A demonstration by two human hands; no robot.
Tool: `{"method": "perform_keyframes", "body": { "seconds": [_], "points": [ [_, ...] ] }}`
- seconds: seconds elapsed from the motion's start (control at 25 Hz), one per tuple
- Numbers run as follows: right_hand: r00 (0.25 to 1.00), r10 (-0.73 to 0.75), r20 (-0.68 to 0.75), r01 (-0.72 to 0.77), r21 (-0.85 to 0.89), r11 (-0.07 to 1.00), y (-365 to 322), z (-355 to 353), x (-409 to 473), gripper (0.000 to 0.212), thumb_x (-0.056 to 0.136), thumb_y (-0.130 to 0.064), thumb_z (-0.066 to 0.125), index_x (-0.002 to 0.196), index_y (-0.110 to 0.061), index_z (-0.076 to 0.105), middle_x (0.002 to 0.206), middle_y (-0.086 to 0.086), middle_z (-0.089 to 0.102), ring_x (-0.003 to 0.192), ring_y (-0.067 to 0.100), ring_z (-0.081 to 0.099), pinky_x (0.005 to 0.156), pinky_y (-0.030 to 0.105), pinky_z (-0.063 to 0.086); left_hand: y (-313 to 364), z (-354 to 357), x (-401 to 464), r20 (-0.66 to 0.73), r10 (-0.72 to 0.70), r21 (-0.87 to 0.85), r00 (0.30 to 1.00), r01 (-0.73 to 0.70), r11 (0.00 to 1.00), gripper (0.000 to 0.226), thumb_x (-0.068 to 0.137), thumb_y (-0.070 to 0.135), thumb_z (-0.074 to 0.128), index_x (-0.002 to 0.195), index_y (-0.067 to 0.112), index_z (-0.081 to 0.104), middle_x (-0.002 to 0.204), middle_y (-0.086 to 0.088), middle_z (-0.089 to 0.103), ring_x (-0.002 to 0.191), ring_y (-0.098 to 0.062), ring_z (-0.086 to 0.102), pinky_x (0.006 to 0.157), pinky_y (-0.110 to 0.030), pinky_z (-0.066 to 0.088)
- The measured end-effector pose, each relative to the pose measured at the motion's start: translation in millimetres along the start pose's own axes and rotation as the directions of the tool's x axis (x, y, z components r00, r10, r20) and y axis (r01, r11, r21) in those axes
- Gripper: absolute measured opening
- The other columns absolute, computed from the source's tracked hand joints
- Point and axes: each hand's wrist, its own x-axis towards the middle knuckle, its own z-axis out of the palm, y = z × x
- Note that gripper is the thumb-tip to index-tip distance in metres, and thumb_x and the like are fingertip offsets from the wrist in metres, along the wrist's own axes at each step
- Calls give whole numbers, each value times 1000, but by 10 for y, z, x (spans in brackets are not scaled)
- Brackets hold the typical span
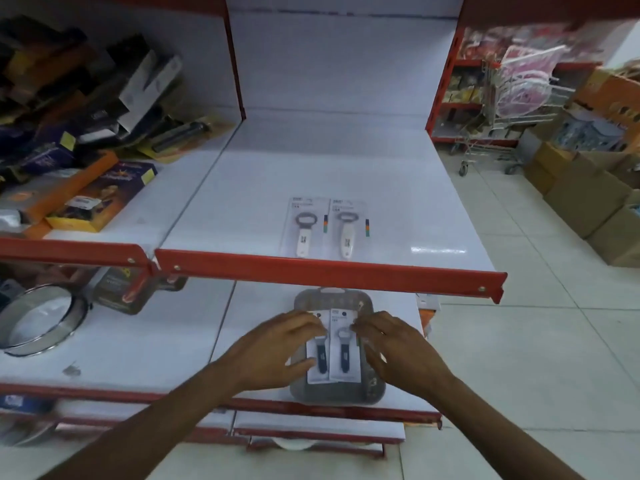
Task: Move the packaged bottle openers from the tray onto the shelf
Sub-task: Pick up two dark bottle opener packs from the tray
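A grey tray (337,391) lies on the lower white shelf. On it sit two carded bottle openers with dark handles, the left pack (319,358) and the right pack (344,356), side by side. My left hand (277,344) rests on the left pack's edge, fingers spread. My right hand (391,344) touches the right pack's edge, fingers also spread; neither pack is lifted. On the upper shelf (398,216) lie two white-handled packaged openers, one on the left (304,230) and one on the right (347,232), flat near the front lip.
The upper shelf's red front rail (329,271) overhangs the tray's far end. Boxed goods (86,202) pile on the left shelf, a round sieve (38,320) sits lower left. Cardboard boxes (588,202) and a trolley (485,147) stand on the tiled floor at right.
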Motion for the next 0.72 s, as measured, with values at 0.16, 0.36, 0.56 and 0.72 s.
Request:
{"method": "perform_keyframes", "body": {
  "seconds": [0.16, 0.36, 0.56, 0.72],
  "points": [
    [896, 170, 411, -217, 72, 974, 305, 705, 438, 98, 67, -51, 80, 144, -22, 26, 149, 3, 43, 126, 26, 53, 103, 42, 49, -288, 582, 556, 304, -228, 7, 925, 238, 971, 86, 82, 45, 75, 150, 15, 32, 157, -5, 41, 138, -24, 45, 111, -33, 42],
    [905, 90, 416, -126, 59, 990, 403, 1080, 807, 122, 44, -63, 87, 142, -21, 28, 149, 3, 41, 135, 28, 42, 112, 46, 40, -541, 1091, 1016, 437, -341, 102, 832, 330, 938, 96, 59, 51, 91, 132, 10, 44, 120, -5, 60, 104, -20, 60, 92, -29, 50],
    [895, 133, 426, -122, -53, 991, 445, 1239, 907, 142, 33, -63, 88, 147, -6, 23, 156, 18, 24, 145, 39, 18, 120, 54, 17, -583, 1200, 1109, 420, -325, 147, 847, 290, 946, 121, 50, 61, 90, 144, 8, 35, 157, -12, 36, 144, -36, 35, 120, -45, 29],
    [890, 45, 454, -5, -89, 996, 460, 1305, 895, 140, 26, -89, 67, 141, -13, 42, 154, 14, 33, 144, 39, 21, 120, 56, 14, -632, 1229, 1095, 471, -301, 191, 829, 237, 953, 93, 45, 80, 79, 114, 19, 66, 134, -4, 63, 134, -29, 49, 118, -43, 32]
  ]
}}
